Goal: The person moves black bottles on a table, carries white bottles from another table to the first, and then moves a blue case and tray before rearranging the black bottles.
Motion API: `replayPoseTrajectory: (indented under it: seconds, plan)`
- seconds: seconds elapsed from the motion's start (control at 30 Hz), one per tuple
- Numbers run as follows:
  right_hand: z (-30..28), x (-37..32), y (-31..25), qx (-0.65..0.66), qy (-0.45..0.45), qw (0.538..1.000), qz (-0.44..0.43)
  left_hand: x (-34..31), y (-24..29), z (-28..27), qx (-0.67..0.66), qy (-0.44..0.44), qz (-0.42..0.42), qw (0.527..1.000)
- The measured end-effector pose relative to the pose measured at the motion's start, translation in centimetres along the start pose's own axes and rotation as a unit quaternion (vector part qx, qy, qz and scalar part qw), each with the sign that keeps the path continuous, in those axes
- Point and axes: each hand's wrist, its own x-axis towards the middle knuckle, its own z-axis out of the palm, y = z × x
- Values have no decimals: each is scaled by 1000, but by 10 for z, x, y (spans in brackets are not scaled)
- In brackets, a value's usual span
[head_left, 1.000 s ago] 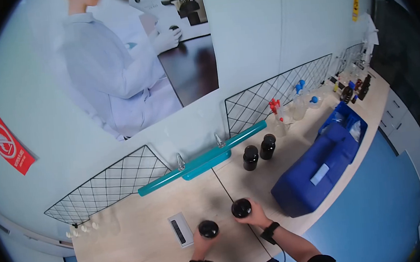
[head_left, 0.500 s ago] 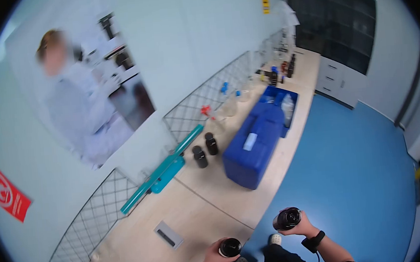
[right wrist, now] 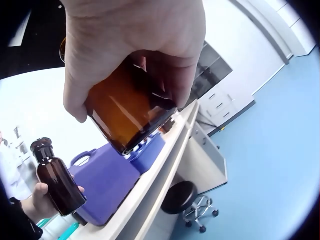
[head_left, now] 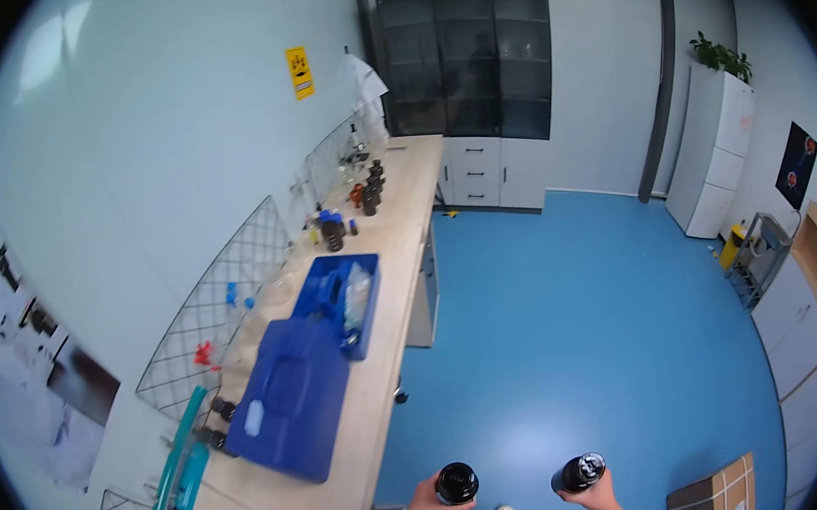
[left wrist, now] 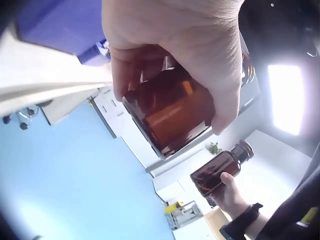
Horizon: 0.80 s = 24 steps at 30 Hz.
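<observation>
My left hand [head_left: 429, 506] grips a brown glass reagent bottle [head_left: 457, 484], its dark stopper end facing up at the head camera. In the left wrist view, the fingers and thumb wrap round this bottle's amber body [left wrist: 172, 115]. A matching brown reagent bottle [head_left: 577, 474] is in my right hand [head_left: 600, 499], held by its body and leaning a little. The right wrist view shows its amber glass [right wrist: 127, 107] between thumb and fingers. Both bottles are held up over the blue floor, apart from each other, to the right of the bench.
On the long wooden bench [head_left: 378, 394] stand a dark blue case [head_left: 294, 391], a blue tray [head_left: 375, 321] and several brown bottles [head_left: 371, 198]. A teal bar [head_left: 177, 470] runs by the wall. A cardboard box [head_left: 711, 496] sits at lower right; a wheeled stool [right wrist: 180, 196] is beside the bench.
The head view has swung right, from the bench toward the cabinet and open floor. Both hands have carried their bottles from over the bench out over the floor, keeping their grip.
</observation>
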Motion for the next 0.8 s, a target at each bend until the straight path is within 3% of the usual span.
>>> replayPoseTrajectory:
  seconds: [0.2, 0.3, 0.47, 0.6, 0.67, 0.8]
  plan:
    - [-77, 69, 56, 18, 77, 996, 32, 134, 40, 63, -42, -37, -13, 998]
    - [-86, 108, 77, 93, 113, 989, 33, 174, 51, 67, -26, -34, -26, 999]
    - [-81, 197, 107, 104, 82, 991, 23, 246, 29, 60, -16, 13, -25, 999]
    - [-73, 284, 86, 122, 98, 988, 17, 325, 18, 43, 12, 45, -16, 999]
    - [-78, 336, 87, 79, 35, 996, 34, 375, 19, 33, -27, 50, -10, 998]
    - [-89, 425, 65, 26, 54, 997, 44, 467, 25, 14, -23, 60, 9, 998]
